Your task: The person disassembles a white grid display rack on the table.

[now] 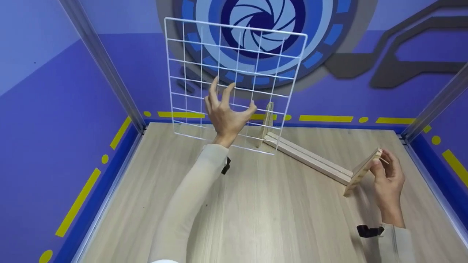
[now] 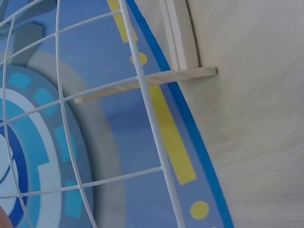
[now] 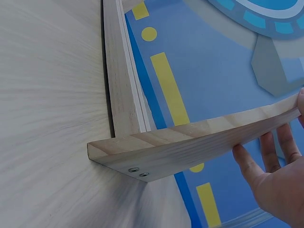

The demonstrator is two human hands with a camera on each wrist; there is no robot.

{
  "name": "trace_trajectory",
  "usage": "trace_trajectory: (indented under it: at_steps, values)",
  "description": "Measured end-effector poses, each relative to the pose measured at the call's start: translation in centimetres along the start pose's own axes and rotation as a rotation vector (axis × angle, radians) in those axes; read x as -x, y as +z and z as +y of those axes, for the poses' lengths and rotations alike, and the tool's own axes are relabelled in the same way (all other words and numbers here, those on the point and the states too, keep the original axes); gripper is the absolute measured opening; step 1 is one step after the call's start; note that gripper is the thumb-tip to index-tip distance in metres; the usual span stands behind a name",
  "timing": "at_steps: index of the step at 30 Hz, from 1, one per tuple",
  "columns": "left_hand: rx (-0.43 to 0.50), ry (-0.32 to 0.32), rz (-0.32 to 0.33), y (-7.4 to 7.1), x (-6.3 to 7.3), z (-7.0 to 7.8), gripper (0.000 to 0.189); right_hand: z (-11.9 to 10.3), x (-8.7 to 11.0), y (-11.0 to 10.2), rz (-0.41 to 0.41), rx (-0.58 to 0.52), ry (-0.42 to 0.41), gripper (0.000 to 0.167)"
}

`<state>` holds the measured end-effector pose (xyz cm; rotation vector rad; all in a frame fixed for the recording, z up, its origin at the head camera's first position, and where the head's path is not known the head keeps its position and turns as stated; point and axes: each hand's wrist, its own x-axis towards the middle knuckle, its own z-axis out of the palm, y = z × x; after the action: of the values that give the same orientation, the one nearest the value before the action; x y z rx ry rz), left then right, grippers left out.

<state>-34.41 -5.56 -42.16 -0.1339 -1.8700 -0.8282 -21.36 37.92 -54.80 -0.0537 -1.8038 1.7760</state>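
Note:
My left hand [image 1: 226, 109] holds a white wire grid panel [image 1: 219, 67] up near the back wall, its bent, spread fingers at the wires. The panel leans at a slant, its lower edge close over the table. My right hand [image 1: 389, 179] pinches the upper end of a wooden end board [image 1: 362, 173], thumb on one side and fingers on the other. This board belongs to a wooden stand, joined by a long grooved rail [image 1: 310, 156] to a second end board [image 1: 268, 117] partly behind the grid. Two screw heads [image 3: 134, 169] show low on the gripped board in the right wrist view.
The wood-grain table [image 1: 278, 219] runs back to a blue printed wall [image 1: 124, 73]. Metal corner posts [image 1: 106, 69] stand at both back corners. Dark straps or mounts [image 1: 369, 231] sit at both wrists.

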Motion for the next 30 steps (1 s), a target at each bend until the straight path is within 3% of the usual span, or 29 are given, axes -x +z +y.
trace_trajectory:
  at_steps: [5, 21, 30]
  values:
    - [-0.017, -0.019, 0.005, -0.6, 0.5, -1.6, 0.066, 0.1, 0.2, 0.0, 0.010, -0.031, 0.011, 0.045]
    - [-0.065, -0.069, -0.012, -2.5, 2.0, -5.9, 0.068, -0.1, -0.1, 0.0, 0.008, 0.017, 0.010, 0.044]
    - [-0.096, -0.128, -0.039, -3.5, 3.1, -7.5, 0.068, 0.0, -0.2, 0.1, 0.013, -0.067, 0.021, 0.044]
